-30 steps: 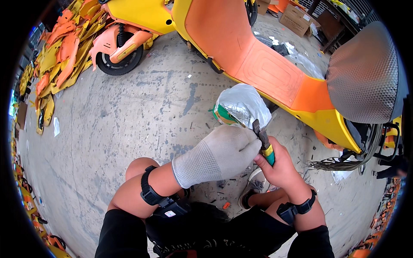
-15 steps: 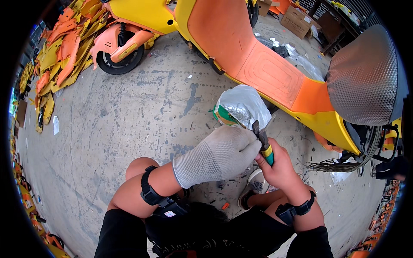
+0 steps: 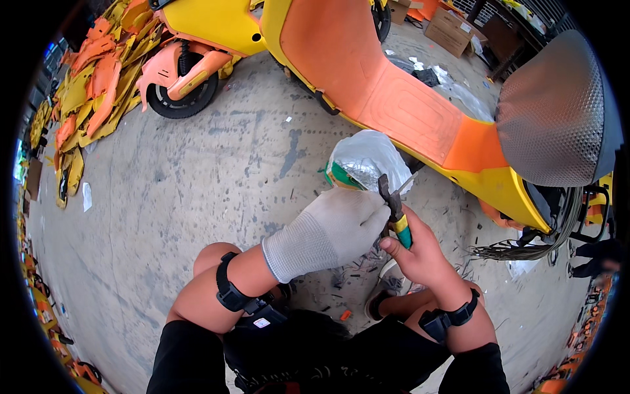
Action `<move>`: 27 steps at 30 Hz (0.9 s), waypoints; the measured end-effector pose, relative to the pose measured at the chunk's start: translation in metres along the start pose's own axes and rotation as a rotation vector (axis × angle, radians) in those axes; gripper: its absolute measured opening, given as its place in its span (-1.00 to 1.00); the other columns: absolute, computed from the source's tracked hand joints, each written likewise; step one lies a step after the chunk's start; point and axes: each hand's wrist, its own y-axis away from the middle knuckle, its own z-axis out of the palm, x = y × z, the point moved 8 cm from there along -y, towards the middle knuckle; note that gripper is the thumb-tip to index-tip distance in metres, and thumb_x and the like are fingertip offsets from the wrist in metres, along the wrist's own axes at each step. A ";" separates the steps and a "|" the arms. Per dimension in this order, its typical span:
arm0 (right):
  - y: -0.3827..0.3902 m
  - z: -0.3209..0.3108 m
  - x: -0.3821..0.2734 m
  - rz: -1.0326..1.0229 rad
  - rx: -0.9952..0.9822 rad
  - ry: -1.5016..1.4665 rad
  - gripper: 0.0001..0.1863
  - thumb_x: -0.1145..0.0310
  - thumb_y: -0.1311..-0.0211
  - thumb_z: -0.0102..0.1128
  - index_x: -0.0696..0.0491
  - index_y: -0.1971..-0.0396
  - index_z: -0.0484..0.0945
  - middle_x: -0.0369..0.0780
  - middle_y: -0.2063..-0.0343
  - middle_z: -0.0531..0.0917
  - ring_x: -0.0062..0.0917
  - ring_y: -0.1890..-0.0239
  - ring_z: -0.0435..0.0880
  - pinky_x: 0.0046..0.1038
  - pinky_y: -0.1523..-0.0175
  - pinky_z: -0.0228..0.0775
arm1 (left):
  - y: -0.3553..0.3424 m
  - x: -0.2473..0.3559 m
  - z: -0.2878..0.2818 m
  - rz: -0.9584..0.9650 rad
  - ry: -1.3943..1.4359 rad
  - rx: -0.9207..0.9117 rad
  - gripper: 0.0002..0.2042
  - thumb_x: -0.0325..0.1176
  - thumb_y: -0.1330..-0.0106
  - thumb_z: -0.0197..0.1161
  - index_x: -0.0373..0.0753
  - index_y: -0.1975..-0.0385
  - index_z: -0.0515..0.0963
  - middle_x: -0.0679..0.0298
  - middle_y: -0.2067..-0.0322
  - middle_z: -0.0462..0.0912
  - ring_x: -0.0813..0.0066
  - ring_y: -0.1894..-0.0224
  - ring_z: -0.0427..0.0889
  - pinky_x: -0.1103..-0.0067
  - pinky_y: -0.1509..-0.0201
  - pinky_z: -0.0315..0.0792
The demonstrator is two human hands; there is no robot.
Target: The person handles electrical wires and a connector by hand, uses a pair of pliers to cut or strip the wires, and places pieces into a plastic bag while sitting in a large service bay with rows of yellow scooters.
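pliers shifted left, gloved left hand too

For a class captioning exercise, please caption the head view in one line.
A bare right hand grips pliers beside a gloved left hand, near an orange scooter.

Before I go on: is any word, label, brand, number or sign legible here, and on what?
None can be read.
Cardboard box: print, too small and blurred.
Black strapped device: white label, too small.
Black clothing: pale lettering, too dim and distorted.
Green-and-yellow-handled pliers in the right hand: no legible marking.
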 end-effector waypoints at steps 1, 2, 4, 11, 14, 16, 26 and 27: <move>-0.001 0.000 -0.001 0.004 -0.017 -0.023 -0.31 0.28 -0.31 0.31 0.10 -0.37 0.24 0.03 -0.16 0.52 -0.16 -0.23 0.52 -0.30 -0.27 0.32 | 0.001 0.001 -0.002 0.028 -0.005 0.047 -0.81 -0.32 -0.43 0.09 -0.32 0.24 0.54 -0.02 0.42 0.59 -0.01 0.31 0.63 0.26 0.22 0.49; -0.001 0.001 -0.003 0.008 -0.034 -0.047 -0.27 0.27 -0.31 0.31 0.09 -0.40 0.19 0.04 -0.20 0.49 -0.17 -0.26 0.48 -0.30 -0.31 0.29 | 0.002 0.001 -0.004 0.057 -0.009 0.094 -0.82 -0.33 -0.42 0.09 -0.32 0.24 0.54 -0.03 0.42 0.59 -0.03 0.31 0.63 0.25 0.22 0.49; -0.001 0.001 -0.003 0.020 -0.051 -0.078 -0.23 0.27 -0.32 0.30 0.08 -0.44 0.13 0.05 -0.24 0.45 -0.19 -0.31 0.45 -0.30 -0.34 0.25 | 0.001 -0.004 -0.001 0.040 -0.008 0.093 -0.82 -0.33 -0.42 0.10 -0.32 0.24 0.54 -0.05 0.40 0.59 -0.08 0.30 0.61 0.24 0.22 0.49; 0.000 -0.010 -0.003 0.075 -0.008 -0.030 -0.30 0.35 -0.36 0.25 0.10 -0.42 0.14 -0.06 -0.09 0.55 -0.34 -0.10 0.56 -0.38 -0.19 0.38 | -0.004 -0.018 -0.005 -0.267 -0.049 0.076 -0.80 -0.30 -0.43 0.09 -0.30 0.23 0.56 -0.10 0.38 0.59 -0.13 0.25 0.60 0.26 0.20 0.48; 0.001 -0.013 -0.002 0.101 0.043 -0.205 -0.35 0.40 -0.38 0.22 0.11 -0.39 0.17 -0.13 0.05 0.57 -0.44 0.04 0.57 -0.43 -0.09 0.43 | -0.006 -0.022 -0.007 -0.315 -0.049 0.075 -0.78 -0.28 -0.44 0.08 -0.30 0.25 0.58 -0.06 0.44 0.60 -0.05 0.32 0.63 0.30 0.23 0.50; 0.003 -0.014 -0.002 0.092 0.066 -0.281 -0.37 0.44 -0.38 0.20 0.11 -0.38 0.19 -0.15 0.08 0.56 -0.47 0.08 0.56 -0.44 -0.07 0.44 | -0.006 -0.023 -0.005 -0.308 -0.021 0.073 -0.77 -0.27 -0.44 0.09 -0.30 0.25 0.59 -0.02 0.48 0.60 0.05 0.38 0.65 0.35 0.26 0.50; 0.003 -0.023 -0.024 -0.127 0.089 0.136 -0.41 0.44 -0.31 0.24 0.08 -0.32 0.29 -0.01 -0.05 0.49 -0.08 -0.08 0.53 -0.28 -0.19 0.38 | -0.009 -0.025 0.003 -0.337 0.128 -0.009 -0.74 -0.26 -0.47 0.07 -0.32 0.19 0.63 0.18 0.56 0.57 0.45 0.50 0.60 0.52 0.33 0.48; 0.003 -0.022 -0.022 -0.092 0.067 0.116 -0.41 0.44 -0.31 0.24 0.07 -0.31 0.29 -0.01 -0.05 0.49 -0.04 -0.08 0.52 -0.27 -0.19 0.38 | -0.009 -0.026 0.004 -0.376 0.142 -0.035 -0.74 -0.27 -0.47 0.06 -0.32 0.18 0.63 0.18 0.56 0.57 0.46 0.50 0.60 0.52 0.33 0.48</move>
